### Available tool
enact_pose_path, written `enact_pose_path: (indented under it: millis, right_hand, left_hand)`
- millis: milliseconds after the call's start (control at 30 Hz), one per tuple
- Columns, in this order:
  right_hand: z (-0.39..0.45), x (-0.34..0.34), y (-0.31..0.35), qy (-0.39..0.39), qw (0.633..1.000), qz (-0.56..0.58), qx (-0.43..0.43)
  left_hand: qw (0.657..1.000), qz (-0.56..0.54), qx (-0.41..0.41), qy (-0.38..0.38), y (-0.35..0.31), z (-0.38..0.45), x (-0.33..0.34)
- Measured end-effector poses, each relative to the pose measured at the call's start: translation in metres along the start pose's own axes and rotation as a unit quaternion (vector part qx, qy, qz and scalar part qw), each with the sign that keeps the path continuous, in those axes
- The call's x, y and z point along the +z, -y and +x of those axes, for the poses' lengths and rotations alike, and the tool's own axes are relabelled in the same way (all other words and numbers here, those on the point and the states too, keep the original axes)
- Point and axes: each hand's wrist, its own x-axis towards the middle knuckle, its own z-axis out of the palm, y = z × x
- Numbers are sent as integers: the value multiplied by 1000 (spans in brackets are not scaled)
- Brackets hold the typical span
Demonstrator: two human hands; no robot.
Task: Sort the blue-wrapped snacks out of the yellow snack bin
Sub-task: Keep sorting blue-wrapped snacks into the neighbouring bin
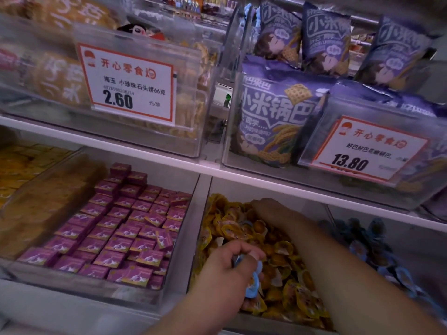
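The blue-wrapped snacks (254, 279) that show most clearly are in the lower centre of the frame, bunched in the left hand (227, 267), whose fingers are curled round them above the near part of the yellow snack bin (273, 257); one more small blue piece (247, 223) seems to lie among the yellow packets in the middle of the bin, but it is blurred and I am not sure of it; the right hand (268, 209) reaches to the far end of the same bin, its fingers sunk between the packets, so I cannot tell if they are spread or pinching something; to the right, in the lower right of the frame, a neighbouring bin holds a heap of blue packets (377, 250), which is probably where the sorted ones belong; to the left is a bin of purple boxes (116, 228), and on the shelf above stand purple bags (275, 112) and two price tags, 2.60 (130, 81) and 13.80 (362, 146); in my judgement the step in hand is the searching and collecting; the next move calls for lifting any blue piece found at the back without dragging yellow packets out, then carrying the handful over the divider to the right.
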Motion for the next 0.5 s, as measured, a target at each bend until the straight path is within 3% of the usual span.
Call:
enact_pose_path:
  millis: [100,167,333,500]
  right_hand:
    - [-5,15,17,58,993,103,-17]
    - [-8,29,22,96,989,110,-34]
    - [-12,23,11,104,981,135,-98]
    - [-24,2,17,175,941,270,-102]
  left_hand:
    - [1000,-18,-2,-2,-2,0,-2]
    - [999,-40,-7,-1,-2,1,-2]
    - [999,-38,3,13,-3,1,-3]
    - [999,-36,11,28,0,2,-5]
